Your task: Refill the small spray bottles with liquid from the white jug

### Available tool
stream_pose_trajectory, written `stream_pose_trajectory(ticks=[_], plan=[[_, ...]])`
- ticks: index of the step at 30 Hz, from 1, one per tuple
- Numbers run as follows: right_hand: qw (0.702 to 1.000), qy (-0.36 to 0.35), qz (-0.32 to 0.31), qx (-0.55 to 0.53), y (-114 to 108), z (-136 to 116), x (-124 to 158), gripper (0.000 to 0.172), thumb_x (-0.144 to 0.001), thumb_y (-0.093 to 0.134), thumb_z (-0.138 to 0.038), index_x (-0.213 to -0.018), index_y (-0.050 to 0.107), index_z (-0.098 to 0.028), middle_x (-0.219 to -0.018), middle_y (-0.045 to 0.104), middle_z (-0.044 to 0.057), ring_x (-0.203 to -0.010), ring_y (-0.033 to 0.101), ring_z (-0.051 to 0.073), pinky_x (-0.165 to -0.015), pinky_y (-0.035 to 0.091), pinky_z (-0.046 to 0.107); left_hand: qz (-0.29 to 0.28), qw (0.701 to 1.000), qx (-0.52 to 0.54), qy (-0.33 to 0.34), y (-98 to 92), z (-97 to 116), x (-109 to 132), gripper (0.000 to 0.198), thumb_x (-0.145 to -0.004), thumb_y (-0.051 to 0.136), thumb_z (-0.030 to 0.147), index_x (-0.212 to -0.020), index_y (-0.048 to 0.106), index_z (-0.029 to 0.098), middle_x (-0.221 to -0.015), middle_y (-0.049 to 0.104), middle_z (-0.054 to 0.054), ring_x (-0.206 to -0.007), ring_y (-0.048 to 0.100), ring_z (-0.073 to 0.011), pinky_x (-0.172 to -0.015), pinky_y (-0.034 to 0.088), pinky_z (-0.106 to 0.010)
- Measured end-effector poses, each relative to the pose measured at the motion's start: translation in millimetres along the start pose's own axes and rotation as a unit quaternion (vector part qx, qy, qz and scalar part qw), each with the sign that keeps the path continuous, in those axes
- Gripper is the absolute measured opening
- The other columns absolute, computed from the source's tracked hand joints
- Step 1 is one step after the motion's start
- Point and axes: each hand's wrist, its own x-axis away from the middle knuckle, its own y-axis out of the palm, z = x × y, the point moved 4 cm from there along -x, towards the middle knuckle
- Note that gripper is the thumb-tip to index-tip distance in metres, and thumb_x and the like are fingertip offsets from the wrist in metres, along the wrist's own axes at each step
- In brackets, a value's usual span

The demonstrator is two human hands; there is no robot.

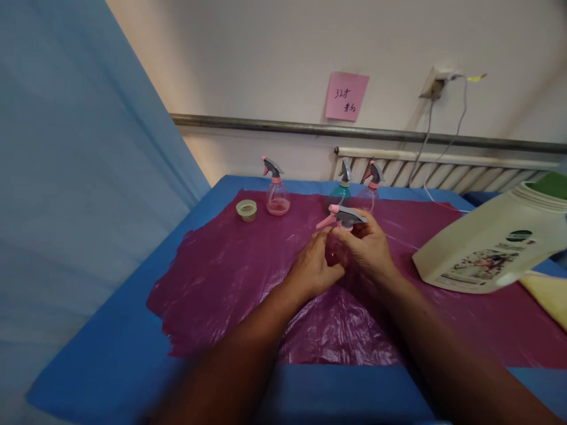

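Both my hands are around one clear spray bottle (334, 251) near the middle of the table. My left hand (314, 265) grips its body from the left. At the neck, under the grey and pink trigger head (348, 218), the fingers of my right hand (371, 247) are closed. The bottle's lower part is partly hidden by my hands. Behind it stand a teal spray bottle (340, 195) and a clear one with a pink collar (369, 196). Farther left, another spray bottle (278, 198) holds some pink liquid, beside a small pale green cup (247, 210).
A large cream jug (482, 248) with a green lid (551, 186) stands on the right, beside a yellow cloth (547, 298). Purple plastic sheeting (212, 283) covers the blue table (110, 354). A blue curtain (80, 147) hangs at left; a pipe (266, 125) runs along the wall.
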Motion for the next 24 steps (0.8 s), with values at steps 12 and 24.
stream_pose_trajectory(ticks=[12,24], plan=[[0.996,0.013,-0.080,-0.044,-21,6,-9,0.049,-0.084,0.095,-0.049,-0.126,0.079,-0.029,-0.120,0.085,0.007,-0.106,0.078,0.024,-0.101,0.062,0.043,-0.008,0.999,-0.021,-0.036,-0.3,1,1,0.086,-0.090,0.080,0.036,-0.167,0.046,0.020,-0.165,0.060,-0.018,-0.153,0.060,-0.0396,-0.128,0.050,-0.057],[0.999,0.004,-0.031,-0.015,-13,10,-11,0.046,-0.073,0.102,-0.046,-0.106,0.076,-0.028,-0.101,0.078,0.001,-0.094,0.071,0.021,-0.096,0.059,0.040,0.021,1.000,0.002,-0.006,3.4,-5,1,0.080,-0.090,0.082,0.028,-0.163,0.050,0.029,-0.156,0.065,-0.015,-0.145,0.065,-0.0377,-0.123,0.053,-0.058]])
